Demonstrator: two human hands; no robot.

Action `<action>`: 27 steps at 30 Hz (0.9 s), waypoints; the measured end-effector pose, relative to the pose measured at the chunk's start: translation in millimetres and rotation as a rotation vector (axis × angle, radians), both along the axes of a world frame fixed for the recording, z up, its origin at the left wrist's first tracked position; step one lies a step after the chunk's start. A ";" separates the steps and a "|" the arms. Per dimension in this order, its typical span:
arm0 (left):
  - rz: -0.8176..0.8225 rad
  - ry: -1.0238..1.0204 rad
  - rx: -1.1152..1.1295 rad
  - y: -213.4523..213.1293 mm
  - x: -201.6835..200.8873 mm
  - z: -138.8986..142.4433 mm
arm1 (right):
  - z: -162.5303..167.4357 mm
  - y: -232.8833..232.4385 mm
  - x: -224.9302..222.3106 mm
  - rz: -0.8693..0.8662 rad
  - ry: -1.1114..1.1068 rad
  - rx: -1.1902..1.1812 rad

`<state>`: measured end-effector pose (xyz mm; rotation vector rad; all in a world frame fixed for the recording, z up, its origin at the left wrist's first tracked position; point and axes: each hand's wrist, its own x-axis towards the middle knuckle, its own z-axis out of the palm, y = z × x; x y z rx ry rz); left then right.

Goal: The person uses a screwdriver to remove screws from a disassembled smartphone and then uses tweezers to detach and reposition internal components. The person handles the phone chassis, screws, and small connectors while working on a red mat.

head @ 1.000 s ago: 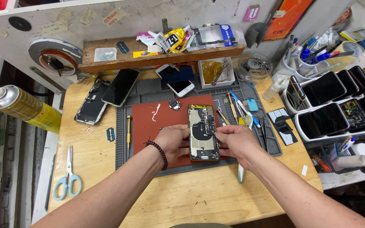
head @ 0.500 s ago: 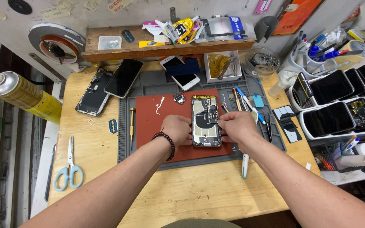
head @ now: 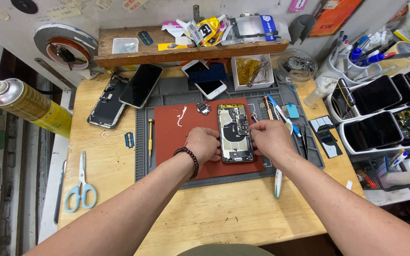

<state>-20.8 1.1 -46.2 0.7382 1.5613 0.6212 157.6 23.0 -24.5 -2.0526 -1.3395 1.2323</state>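
Both hands are working the opened phone [head: 235, 133] right now: the left hand [head: 204, 144] is curled against its left edge, bracing it, while the right hand [head: 270, 138] is pinching in at its right edge, fingertips closed. Whether a small tool sits in that pinch, I cannot tell. The phone is lying face-down, back off, on the red mat [head: 172, 137], its insides showing. Compared with a second ago, the hands have barely shifted; the phone has stayed in the same spot, so the work is looking like fine, steady fiddling rather than a new step. Left of the phone, a yellow-handled screwdriver [head: 151, 136] is lying on the grey mat; right of it, a blue pry tool [head: 291, 110]. Far left of the phone, scissors [head: 81, 184] are resting on the wooden table [head: 224, 215].
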 end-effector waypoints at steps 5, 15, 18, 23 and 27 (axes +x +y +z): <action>0.008 0.073 -0.010 -0.9 3.8 9.0 | 6.7 -4.1 -6.1 0.004 -0.064 0.001; -0.011 0.117 -0.003 -0.6 8.2 17.9 | 0.6 -1.8 -6.4 0.075 -0.123 0.063; 0.020 0.163 0.038 -5.0 10.4 17.4 | -9.0 1.8 -0.8 0.116 -0.145 0.100; 0.009 0.195 0.061 -10.3 10.0 14.4 | -21.7 -1.2 5.6 0.174 -0.122 0.193; -0.020 0.207 0.106 -16.6 7.2 11.8 | -14.6 -5.9 8.4 0.317 -0.185 0.135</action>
